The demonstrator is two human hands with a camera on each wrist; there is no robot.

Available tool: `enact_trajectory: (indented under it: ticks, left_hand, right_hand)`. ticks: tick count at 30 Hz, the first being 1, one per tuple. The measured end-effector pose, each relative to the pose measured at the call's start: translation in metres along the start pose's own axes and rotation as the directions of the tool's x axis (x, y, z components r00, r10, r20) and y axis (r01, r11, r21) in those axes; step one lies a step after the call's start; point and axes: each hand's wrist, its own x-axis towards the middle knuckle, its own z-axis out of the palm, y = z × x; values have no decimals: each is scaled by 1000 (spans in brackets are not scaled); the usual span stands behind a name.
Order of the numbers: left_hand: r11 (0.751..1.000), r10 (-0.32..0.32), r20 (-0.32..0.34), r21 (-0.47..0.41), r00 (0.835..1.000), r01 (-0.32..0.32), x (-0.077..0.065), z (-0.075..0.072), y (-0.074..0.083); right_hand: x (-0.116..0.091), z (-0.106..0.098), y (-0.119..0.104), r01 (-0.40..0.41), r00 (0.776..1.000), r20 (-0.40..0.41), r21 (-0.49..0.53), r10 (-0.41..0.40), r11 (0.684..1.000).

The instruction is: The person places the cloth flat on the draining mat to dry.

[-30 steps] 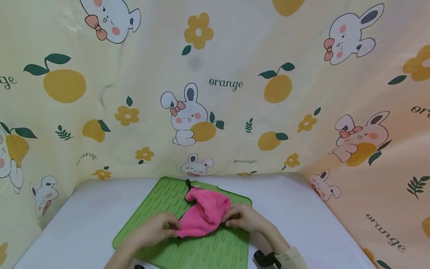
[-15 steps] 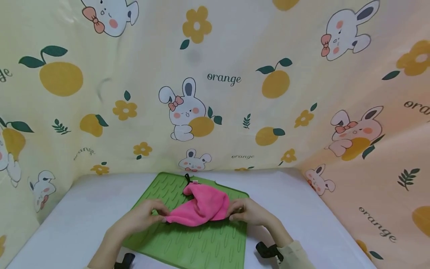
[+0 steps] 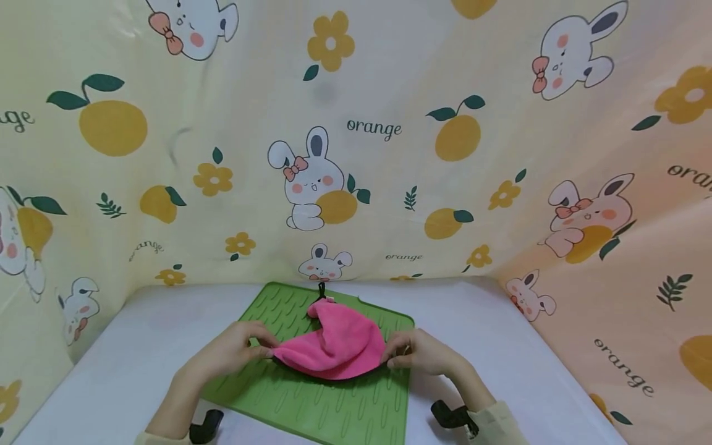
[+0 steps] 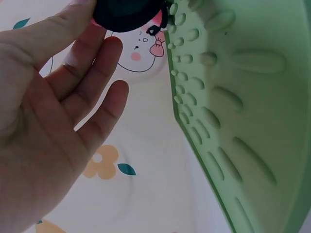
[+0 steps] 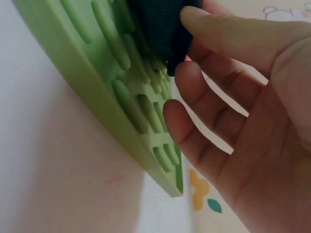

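Observation:
A pink cloth [image 3: 347, 343] with a dark edge and a small black loop [image 3: 321, 290] lies folded and bunched over the green ribbed mat [image 3: 334, 414]. My left hand [image 3: 230, 351] pinches its near left corner between thumb and fingers. At the near right corner, my right hand [image 3: 423, 353] pinches the edge the same way. Between the two hands the near edge sags in a curve. Both wrist views show the cloth's dark underside [image 4: 129, 12], lifted above the mat at the corners; the other fingers hang loosely beneath.
The mat sits on a white table [image 3: 144, 346], its ridges facing up. A curtain [image 3: 378, 185] printed with rabbits and oranges closes off the back and sides. Black wrist mounts [image 3: 207, 426] show under each forearm.
My left hand has moved left and away from me, drawing its corner outward. The right hand has shifted slightly right. The near edge is now spread wider, with its dark border showing.

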Motion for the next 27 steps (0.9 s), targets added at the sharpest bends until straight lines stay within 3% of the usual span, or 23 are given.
enact_trajectory:
  ticks: [7,15,20,24,27]
  left_hand:
    - [1000,25,-21,0,999,-25,0,-5,-12]
    - [1000,10,-39,-11,999,-11,-4,-10,-24]
    - [999,-27,55,-39,998,29,-7,-5,-27]
    - [988,-67,149,-125,987,86,-8,0,-28]
    - [980,-77,179,-167,981,108,-8,2,-30]
  right_hand:
    - [0,0,-13,59,995,81,31,-61,998]
    - [-2,2,-22,-15,980,200,80,-2,997]
    - [-1,13,-22,-38,967,255,93,13,995]
    - [-1,18,-23,-72,960,276,99,43,992]
    - [-1,19,-24,-79,959,277,87,52,993]
